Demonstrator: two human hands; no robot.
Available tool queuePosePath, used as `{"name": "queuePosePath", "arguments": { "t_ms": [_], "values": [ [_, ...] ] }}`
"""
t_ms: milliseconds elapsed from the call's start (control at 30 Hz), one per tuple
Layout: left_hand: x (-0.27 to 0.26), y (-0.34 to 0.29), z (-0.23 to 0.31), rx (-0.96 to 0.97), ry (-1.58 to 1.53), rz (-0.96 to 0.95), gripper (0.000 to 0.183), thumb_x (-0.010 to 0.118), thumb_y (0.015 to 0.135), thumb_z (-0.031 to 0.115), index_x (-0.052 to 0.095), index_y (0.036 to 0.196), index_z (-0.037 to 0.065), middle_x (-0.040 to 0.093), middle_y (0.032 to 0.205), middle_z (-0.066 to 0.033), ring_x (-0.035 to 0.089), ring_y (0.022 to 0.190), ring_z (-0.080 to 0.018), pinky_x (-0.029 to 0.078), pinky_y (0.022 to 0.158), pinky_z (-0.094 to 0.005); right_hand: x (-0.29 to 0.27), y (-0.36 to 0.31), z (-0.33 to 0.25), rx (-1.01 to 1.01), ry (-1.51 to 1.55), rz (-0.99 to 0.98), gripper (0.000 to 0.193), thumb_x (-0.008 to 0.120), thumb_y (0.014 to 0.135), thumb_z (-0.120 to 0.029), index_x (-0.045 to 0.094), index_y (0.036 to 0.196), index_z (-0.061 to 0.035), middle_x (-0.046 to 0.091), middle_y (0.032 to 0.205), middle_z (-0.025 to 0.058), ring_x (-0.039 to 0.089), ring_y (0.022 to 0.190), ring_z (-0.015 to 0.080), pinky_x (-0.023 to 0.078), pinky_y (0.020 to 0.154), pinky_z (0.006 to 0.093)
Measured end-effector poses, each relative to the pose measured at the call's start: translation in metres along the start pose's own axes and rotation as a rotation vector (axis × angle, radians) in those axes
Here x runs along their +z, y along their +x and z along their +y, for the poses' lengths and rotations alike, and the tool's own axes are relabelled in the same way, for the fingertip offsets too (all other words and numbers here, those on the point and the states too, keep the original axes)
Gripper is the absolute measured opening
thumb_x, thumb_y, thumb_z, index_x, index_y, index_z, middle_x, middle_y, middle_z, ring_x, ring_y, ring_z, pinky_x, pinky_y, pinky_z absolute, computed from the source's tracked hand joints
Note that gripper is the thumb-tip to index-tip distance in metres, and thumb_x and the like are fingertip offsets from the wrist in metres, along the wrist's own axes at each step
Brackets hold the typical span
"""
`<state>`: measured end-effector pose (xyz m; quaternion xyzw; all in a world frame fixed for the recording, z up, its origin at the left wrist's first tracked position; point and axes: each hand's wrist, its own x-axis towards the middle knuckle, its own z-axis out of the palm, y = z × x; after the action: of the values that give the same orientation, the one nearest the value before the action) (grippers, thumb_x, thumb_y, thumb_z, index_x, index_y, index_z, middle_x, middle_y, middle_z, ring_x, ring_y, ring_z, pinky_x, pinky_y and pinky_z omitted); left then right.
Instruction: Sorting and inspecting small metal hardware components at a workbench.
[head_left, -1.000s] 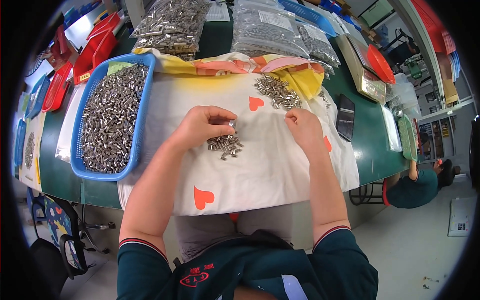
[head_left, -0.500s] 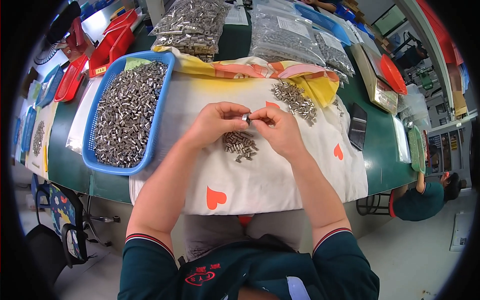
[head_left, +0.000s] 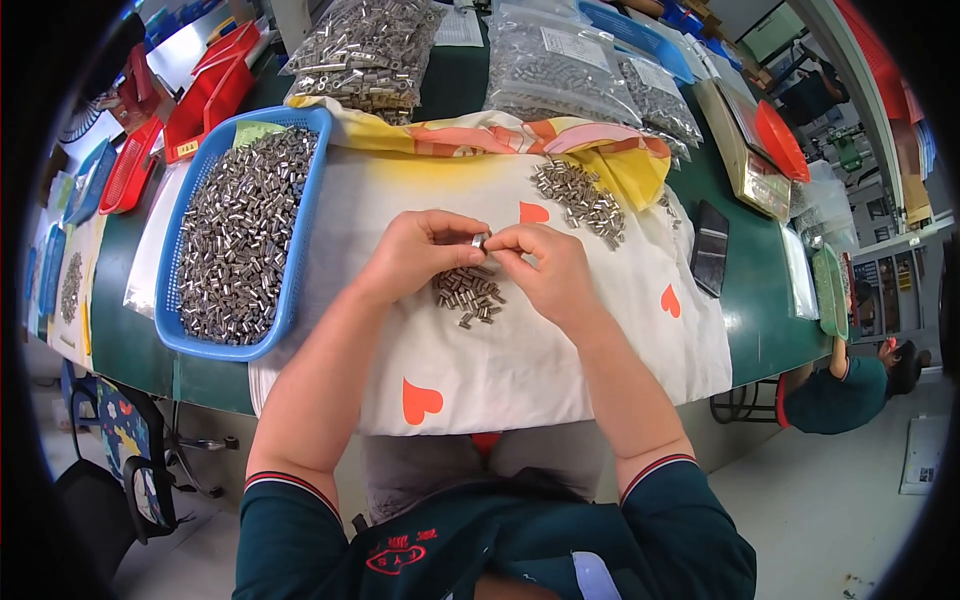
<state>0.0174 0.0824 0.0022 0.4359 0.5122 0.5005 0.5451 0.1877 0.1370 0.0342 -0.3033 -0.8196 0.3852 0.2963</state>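
Between thumb and fingers, my left hand [head_left: 425, 250] pinches a small shiny metal sleeve [head_left: 479, 241]. My right hand [head_left: 540, 265] has its thumb and forefinger closed at the sleeve's right side, touching it; whether a second small piece sits in those fingertips is hidden. Just below both hands, a loose pile of short metal cylinders [head_left: 467, 293] lies on the white cloth [head_left: 510, 370]. A second pile of the same cylinders [head_left: 582, 205] rests beyond my right hand. On the left, a blue plastic basket [head_left: 291, 290] is filled with many more of them.
Clear bags of metal parts [head_left: 365, 55] and further bags [head_left: 560, 70] stand at the back. Red bins [head_left: 210, 100] are at the far left. A black phone [head_left: 710, 248] and a scale [head_left: 750, 165] with a red tray [head_left: 780, 140] lie right. Another person [head_left: 850, 395] sits at far right.
The whole view has shifted slightly, so the table things appear a little further left. Both hands stay together at the small sleeve, whose tilt has changed slightly.
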Motion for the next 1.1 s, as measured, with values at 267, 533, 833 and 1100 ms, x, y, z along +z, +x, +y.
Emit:
{"name": "queuePosePath", "arguments": {
  "t_ms": [267, 533, 833, 1100],
  "values": [
    [0.000, -0.001, -0.001, -0.067, 0.042, -0.061, 0.028, 0.062, 0.072, -0.005, 0.058, 0.100, -0.003, 0.061, 0.087, -0.0042, 0.057, 0.077, -0.0081, 0.048, 0.070, -0.0205, -0.026, 0.015, 0.025, 0.125, -0.229, 0.122, 0.010, 0.059, 0.071, -0.011, 0.059, 0.079, -0.0036, 0.058, 0.072, 0.0102, 0.056, 0.066, 0.0234, 0.044, 0.059, 0.0321],
    [0.002, -0.003, 0.003, -0.088, 0.019, -0.055, 0.025, 0.065, 0.072, 0.001, 0.059, 0.097, -0.001, 0.059, 0.081, -0.0013, 0.055, 0.073, -0.0053, 0.046, 0.066, -0.0183, -0.029, 0.018, 0.061, 0.124, -0.769, 0.190, 0.005, 0.059, 0.070, -0.011, 0.059, 0.071, -0.0058, 0.055, 0.072, 0.0105, 0.055, 0.070, 0.0272, 0.044, 0.063, 0.0367],
    [0.002, 0.000, 0.003, -0.043, -0.033, -0.030, 0.027, 0.065, 0.072, 0.001, 0.059, 0.098, -0.001, 0.060, 0.085, -0.0021, 0.056, 0.078, -0.0068, 0.047, 0.071, -0.0198, -0.028, 0.018, 0.059, 0.077, -0.732, 0.218, 0.004, 0.059, 0.069, -0.009, 0.059, 0.071, -0.0051, 0.056, 0.071, 0.0107, 0.055, 0.066, 0.0254, 0.044, 0.062, 0.0346],
    [-0.002, 0.002, -0.004, -0.008, -0.143, -0.045, 0.027, 0.064, 0.072, 0.000, 0.058, 0.099, -0.001, 0.060, 0.086, -0.0024, 0.056, 0.078, -0.0069, 0.046, 0.072, -0.0196, -0.006, 0.005, 0.009, 0.191, 0.204, -0.100, 0.006, 0.059, 0.069, -0.002, 0.057, 0.075, -0.0029, 0.057, 0.070, -0.0012, 0.050, 0.065, 0.0058, 0.041, 0.058, 0.0206]
  ]
}}
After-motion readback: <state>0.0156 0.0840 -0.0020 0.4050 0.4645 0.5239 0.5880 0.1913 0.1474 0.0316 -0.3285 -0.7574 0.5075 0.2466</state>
